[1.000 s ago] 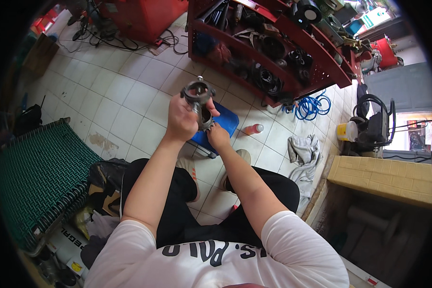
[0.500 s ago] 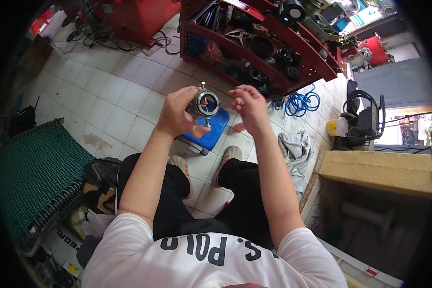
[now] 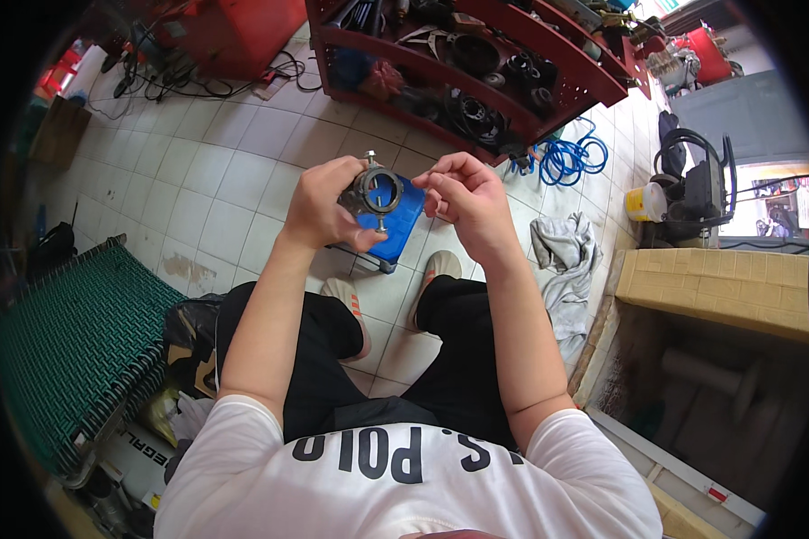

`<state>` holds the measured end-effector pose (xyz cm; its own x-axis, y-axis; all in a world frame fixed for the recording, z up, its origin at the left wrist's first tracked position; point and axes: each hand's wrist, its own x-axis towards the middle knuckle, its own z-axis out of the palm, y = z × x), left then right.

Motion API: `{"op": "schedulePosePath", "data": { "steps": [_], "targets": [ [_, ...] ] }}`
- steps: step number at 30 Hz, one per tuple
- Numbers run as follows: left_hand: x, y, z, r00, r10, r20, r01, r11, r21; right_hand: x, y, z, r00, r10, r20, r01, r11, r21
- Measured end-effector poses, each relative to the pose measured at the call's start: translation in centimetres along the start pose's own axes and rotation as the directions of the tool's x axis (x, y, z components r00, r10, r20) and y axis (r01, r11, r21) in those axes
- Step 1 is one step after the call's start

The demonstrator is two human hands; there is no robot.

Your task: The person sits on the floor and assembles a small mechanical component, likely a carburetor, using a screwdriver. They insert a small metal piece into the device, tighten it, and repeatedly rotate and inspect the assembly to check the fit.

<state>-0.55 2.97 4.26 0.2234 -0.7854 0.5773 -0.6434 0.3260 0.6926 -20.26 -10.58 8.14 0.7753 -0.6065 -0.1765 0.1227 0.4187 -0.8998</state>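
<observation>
My left hand (image 3: 322,205) is closed around a ring-shaped metal part (image 3: 362,187) with a large round opening. Bolts stick out at its upper and lower ends, and my thumb lies by the lower one. To its right, my right hand (image 3: 475,205) is held up with thumb and fingertips pinched together. Whatever may be in that pinch is too small to make out. Beneath the metal part, on the floor, stands a low blue plastic box or stool (image 3: 399,235), partly hidden by my hand and the part.
A red metal shelf (image 3: 395,56) full of dark machine parts stands ahead. A blue coiled hose (image 3: 573,160) and grey cloth (image 3: 566,260) lie on the tiled floor to the right. At left is a green woven seat (image 3: 81,337); a tiled basin (image 3: 715,292) sits right.
My right hand has come slightly closer to the metal part, its fingers drawing into a pinch. The left hand, still gripping the part, has shifted slightly left. The view has tilted a little.
</observation>
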Motion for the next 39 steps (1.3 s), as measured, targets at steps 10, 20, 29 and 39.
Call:
{"op": "schedulePosePath", "data": {
  "steps": [10, 20, 29, 39],
  "targets": [
    [-1.2, 0.9, 1.9, 0.842, -0.309, 0.443, 0.537, 0.389, -0.749, 0.6, 0.7, -1.1, 0.974, 0.191, 0.122, -0.212, 0.957, 0.198],
    [-1.4, 0.7, 3.2, 0.762, -0.409, 0.502, 0.627, 0.271, -0.73, 0.3, 2.3, 1.3, 0.984, 0.022, -0.177, -0.018, 1.0, 0.022],
    [-1.4, -1.1, 3.4, 0.749, -0.547, 0.373, 0.652, 0.511, -0.56, 0.3, 2.9, 1.8, 0.765, -0.561, 0.317, 0.574, 0.369, -0.731],
    [-1.8, -0.9, 4.6, 0.596, -0.705, 0.386, 0.77, 0.363, -0.525, 0.4, 3.8, 0.8, 0.882, -0.46, 0.099, 0.427, 0.695, -0.579]
  ]
}}
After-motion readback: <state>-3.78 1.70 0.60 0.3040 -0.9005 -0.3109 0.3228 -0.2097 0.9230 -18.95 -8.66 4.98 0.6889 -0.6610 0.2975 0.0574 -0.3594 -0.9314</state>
